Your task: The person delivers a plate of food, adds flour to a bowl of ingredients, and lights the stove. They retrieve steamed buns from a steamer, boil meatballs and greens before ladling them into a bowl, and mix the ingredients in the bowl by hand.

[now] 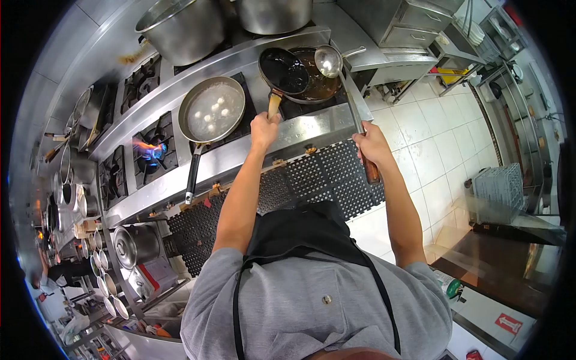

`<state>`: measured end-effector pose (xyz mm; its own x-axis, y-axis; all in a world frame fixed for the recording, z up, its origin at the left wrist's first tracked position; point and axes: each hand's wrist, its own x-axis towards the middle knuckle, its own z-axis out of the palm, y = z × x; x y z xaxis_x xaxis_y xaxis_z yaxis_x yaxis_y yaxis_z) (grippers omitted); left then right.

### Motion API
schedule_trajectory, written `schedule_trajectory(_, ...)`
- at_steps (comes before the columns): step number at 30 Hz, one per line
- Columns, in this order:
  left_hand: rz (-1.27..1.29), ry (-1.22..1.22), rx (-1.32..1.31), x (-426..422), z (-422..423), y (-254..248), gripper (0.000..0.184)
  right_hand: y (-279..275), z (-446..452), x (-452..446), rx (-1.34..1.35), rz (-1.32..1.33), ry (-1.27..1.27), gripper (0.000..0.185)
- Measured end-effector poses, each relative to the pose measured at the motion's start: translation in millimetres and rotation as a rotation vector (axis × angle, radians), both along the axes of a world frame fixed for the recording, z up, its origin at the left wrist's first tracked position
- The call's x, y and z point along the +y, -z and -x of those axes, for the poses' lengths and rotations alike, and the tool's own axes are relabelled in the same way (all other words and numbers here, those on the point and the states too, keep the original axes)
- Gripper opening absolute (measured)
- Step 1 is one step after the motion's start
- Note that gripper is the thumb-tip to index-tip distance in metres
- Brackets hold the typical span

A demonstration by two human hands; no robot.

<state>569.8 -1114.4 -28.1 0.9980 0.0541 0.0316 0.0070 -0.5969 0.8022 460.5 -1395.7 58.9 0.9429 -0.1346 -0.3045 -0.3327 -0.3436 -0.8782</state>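
Observation:
My left hand (264, 129) is closed around the wooden handle of a small black pan (283, 71). That pan overlaps the rim of a larger pan (324, 87) of dark brown liquid on the stove. In my right hand (372, 144) is the long handle of a metal ladle (329, 62), which ends in a wooden grip. The ladle's round bowl hangs over the right side of the larger pan. Left of my left hand, a frying pan (212, 109) holds cloudy liquid with several small white balls, its black handle pointing toward me.
A lit burner (151, 151) flames blue and orange at the left. Large stockpots (183, 33) stand along the back of the stove. A black rubber mat (300, 183) covers the floor by the stove. A plastic rack (497, 187) is at right; another person (66, 273) appears far left.

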Motion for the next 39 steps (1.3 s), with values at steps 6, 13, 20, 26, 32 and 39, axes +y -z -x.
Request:
schedule_trajectory(6,-0.111,-0.022,-0.039,-4.2,3.7,-26.0,0.031,-2.2,1.9,5.5,-0.047,0.198,0.004,0.019)
schedule_trajectory(13,-0.284,0.032,-0.138,-2.1,1.2,-33.9,0.028,-6.0,6.4,7.5,-0.010,0.322,-0.017,0.024)
schedule_trajectory(20,-0.515,0.043,-0.188,0.1,-0.3,-49.8,0.025,13.0,-5.2,7.2,-0.116,0.725,-0.052,0.035)
schedule_trajectory(26,-0.639,0.022,-0.286,2.0,-4.6,-59.0,0.022,35.4,-25.4,-2.6,-0.105,0.757,-0.062,0.038)
schedule_trajectory(32,-0.562,0.002,-0.232,1.7,-4.7,-50.3,0.022,37.9,-33.0,-22.4,0.019,-0.099,0.016,0.021)
schedule_trajectory(39,-0.177,-0.060,-0.122,-5.7,-3.8,-47.0,0.029,-25.4,-8.3,-35.8,0.069,-0.694,0.133,0.014)
